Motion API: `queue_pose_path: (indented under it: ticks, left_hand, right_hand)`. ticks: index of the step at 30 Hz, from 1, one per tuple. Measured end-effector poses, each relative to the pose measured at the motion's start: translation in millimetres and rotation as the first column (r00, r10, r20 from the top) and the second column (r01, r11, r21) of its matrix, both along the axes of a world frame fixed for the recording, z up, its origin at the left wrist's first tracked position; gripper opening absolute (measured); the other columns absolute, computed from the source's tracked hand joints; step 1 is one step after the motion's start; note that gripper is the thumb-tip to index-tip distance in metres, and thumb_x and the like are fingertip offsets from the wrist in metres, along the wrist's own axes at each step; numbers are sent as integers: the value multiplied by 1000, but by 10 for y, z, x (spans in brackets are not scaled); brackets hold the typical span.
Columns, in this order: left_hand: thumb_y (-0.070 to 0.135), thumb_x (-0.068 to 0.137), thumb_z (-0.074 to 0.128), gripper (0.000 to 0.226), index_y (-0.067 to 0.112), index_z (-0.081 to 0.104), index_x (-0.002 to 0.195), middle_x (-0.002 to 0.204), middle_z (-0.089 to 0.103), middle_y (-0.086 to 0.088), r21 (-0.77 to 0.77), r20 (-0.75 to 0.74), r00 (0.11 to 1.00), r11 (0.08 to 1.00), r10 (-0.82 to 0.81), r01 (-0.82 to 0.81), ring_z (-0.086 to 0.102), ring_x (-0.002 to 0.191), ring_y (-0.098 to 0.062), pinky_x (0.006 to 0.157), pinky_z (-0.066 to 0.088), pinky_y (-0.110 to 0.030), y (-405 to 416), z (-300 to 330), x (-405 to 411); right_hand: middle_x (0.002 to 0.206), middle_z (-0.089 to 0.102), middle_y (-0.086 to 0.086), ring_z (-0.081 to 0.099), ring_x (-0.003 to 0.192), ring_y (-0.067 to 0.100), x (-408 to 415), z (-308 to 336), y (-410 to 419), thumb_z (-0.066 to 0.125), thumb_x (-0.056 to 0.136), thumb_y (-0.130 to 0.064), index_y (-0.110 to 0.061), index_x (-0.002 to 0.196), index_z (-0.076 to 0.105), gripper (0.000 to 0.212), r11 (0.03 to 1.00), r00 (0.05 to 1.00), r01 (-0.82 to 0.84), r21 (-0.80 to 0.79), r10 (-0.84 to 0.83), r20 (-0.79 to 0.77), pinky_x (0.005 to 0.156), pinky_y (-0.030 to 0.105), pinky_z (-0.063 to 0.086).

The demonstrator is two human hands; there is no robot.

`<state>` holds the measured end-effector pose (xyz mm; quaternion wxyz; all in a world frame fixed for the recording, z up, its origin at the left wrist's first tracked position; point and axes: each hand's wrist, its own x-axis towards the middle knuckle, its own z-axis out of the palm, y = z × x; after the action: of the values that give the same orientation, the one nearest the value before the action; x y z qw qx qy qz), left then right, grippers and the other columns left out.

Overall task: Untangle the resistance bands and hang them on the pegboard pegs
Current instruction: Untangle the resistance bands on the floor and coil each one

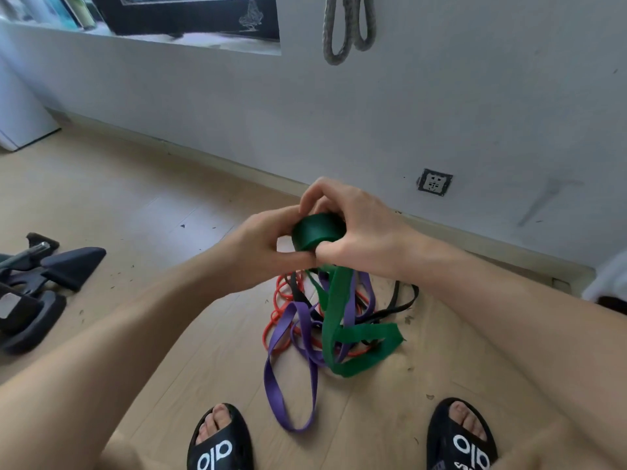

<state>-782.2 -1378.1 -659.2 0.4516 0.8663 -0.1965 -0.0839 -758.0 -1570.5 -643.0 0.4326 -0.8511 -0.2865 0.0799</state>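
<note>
Both my hands meet at chest height over the floor and grip the top loop of a wide green band [317,232]. My left hand [261,247] pinches it from the left, and my right hand [353,228] curls over it from the right. The green band hangs down into a tangled heap on the floor, mixed with a purple band [288,378], a thin red band [281,296] and a black band [403,300]. A grey band [349,28] hangs on the wall at the top; its peg is out of view.
Wooden floor with my two feet in black slides [220,439] at the bottom edge. Dark exercise gear [44,286] lies at the left. A wall socket [435,182] sits low on the white wall. A window ledge runs along the top left.
</note>
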Motion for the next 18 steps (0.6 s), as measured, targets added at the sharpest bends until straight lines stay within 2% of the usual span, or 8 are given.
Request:
queue_pose_path:
  ticks: [3, 5, 7, 11, 13, 15, 17, 18]
  left_hand:
    - [13, 88, 76, 15, 10, 68, 100, 87, 66, -12, 25, -14, 1000, 1000, -2, 3, 66, 80, -25, 74, 56, -43, 50, 37, 41]
    - [34, 81, 77, 26, 12, 65, 87, 75, 53, -16, 32, -16, 1000, 999, 16, -15, 51, 67, -27, 61, 43, -42, 103, 58, 68]
    - [44, 77, 75, 26, 21, 64, 78, 68, 46, -11, -17, -35, 999, 999, 31, -32, 47, 64, -23, 59, 37, -41, 160, 69, 87]
    - [35, 85, 77, 21, 22, 63, 77, 66, 49, -8, 9, -26, 997, 997, 73, -72, 52, 63, -19, 61, 44, -44, 291, 67, 83]
    - [29, 90, 77, 22, 15, 63, 80, 65, 48, -3, 22, -57, 994, 995, 95, -94, 53, 60, -16, 60, 47, -42, 343, 33, 88]
    - [26, 91, 75, 24, 9, 62, 83, 62, 46, 2, 46, -68, 990, 992, 120, -117, 47, 57, -13, 55, 40, -32, 368, 30, 81]
    - [28, 90, 75, 17, 17, 64, 82, 61, 52, 5, 77, -89, 988, 989, 130, -123, 50, 56, -10, 56, 41, -26, 398, 9, 76]
    - [29, 90, 75, 15, 23, 65, 81, 63, 58, 5, 90, -118, 985, 989, 127, -117, 56, 59, -10, 59, 47, -28, 414, -12, 72]
  right_hand:
    - [92, 70, -8, 66, 83, 10, 74, -63, -66, 73, 75, -7, -25, 106, 57, 39, 999, 1000, 18, -52, -18, -5, 73, 28, 54]
    - [92, 69, -7, 66, 82, 10, 122, -121, -111, 73, 76, -8, -26, 106, 56, 39, 991, 1000, -7, -137, 3, -24, 74, 33, 56]
    - [92, 69, -6, 66, 83, 12, 176, -165, -148, 75, 78, -12, -28, 106, 57, 37, 980, 999, -16, -196, 10, -32, 76, 38, 57]
    - [100, 69, -1, 67, 96, 19, 273, -155, -226, 77, 76, -15, -25, 108, 59, 38, 977, 997, 27, -212, -43, -72, 87, 42, 56]
    - [99, 68, -1, 66, 94, 19, 289, -152, -240, 77, 76, -16, -26, 108, 57, 39, 972, 995, 32, -231, -52, -83, 83, 39, 56]
    - [95, 65, -1, 64, 86, 17, 297, -161, -229, 76, 76, -13, -26, 106, 55, 39, 970, 995, 39, -239, -59, -76, 71, 31, 54]
    - [87, 61, -4, 58, 74, 12, 299, -163, -192, 74, 75, -9, -26, 103, 54, 38, 972, 996, 54, -231, -68, -55, 58, 17, 42]
    - [84, 60, -5, 55, 69, 9, 298, -160, -173, 74, 74, -8, -25, 101, 54, 38, 975, 995, 72, -212, -83, -48, 54, 13, 38]
